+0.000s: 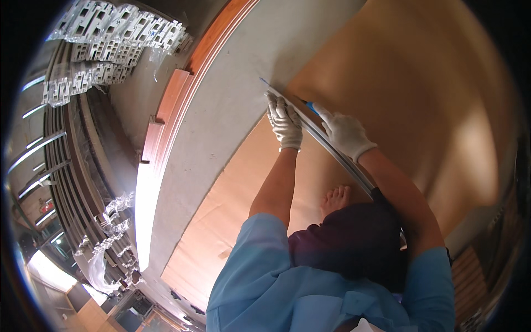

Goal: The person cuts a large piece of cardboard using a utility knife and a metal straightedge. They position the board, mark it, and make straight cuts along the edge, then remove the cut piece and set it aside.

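Nearest the camera, your blue sleeves and dark-trousered knee frame a bare foot resting on the brown board, which lies on the grey concrete floor. Ahead, your left hand, gloved in white, lies spread and flat on the long metal straightedge, pinning it to the board. Your right hand, also gloved, sits just right of the straightedge, closed round a blue-handled marking tool whose tip meets the rule's edge. Judged from this pose, press evenly along the rule and keep the tip tight against its edge so the line stays true. Farther left, reddish wooden mouldings and wrapped pale profiles lie stacked.
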Demonstrator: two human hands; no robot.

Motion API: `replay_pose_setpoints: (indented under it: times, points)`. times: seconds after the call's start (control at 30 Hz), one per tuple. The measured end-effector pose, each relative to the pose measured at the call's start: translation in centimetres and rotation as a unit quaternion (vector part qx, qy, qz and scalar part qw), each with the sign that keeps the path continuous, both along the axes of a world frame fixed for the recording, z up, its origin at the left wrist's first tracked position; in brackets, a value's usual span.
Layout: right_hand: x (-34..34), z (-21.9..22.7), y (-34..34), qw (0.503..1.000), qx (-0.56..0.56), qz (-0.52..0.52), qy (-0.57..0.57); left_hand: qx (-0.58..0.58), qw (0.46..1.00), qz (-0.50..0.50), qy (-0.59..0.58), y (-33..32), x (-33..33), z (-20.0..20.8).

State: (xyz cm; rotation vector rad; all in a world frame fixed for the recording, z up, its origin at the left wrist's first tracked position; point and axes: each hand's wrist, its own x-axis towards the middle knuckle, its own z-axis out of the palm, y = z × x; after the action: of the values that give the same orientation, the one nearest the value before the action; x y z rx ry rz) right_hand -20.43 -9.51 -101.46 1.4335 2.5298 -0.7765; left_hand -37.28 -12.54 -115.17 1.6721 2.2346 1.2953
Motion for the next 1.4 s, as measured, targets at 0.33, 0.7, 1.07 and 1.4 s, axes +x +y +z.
replay_pose_setpoints:
  times: [0.33, 0.7, 1.07, 1.4]
  points:
    - [-5.7, -2.2, 3.8, 0.999, 0.030, 0.030, -0.016, -0.021, 0.999, 0.028, 0.004, 2.0, -0.1, -2.1]
    - [-5.3, -3.3, 3.3, 0.999, 0.029, 0.036, -0.020, -0.021, 0.999, 0.037, 0.005, 2.3, 0.5, -3.0]
    - [2.0, -4.2, 1.4, 0.998, -0.014, 0.039, -0.041, 0.006, 1.000, 0.005, 0.016, 2.9, 3.7, -4.4]
    - [26.8, -2.4, -8.3, 0.992, -0.095, 0.036, -0.080, -0.005, 1.000, -0.016, -0.010, 3.3, 13.3, -6.5]
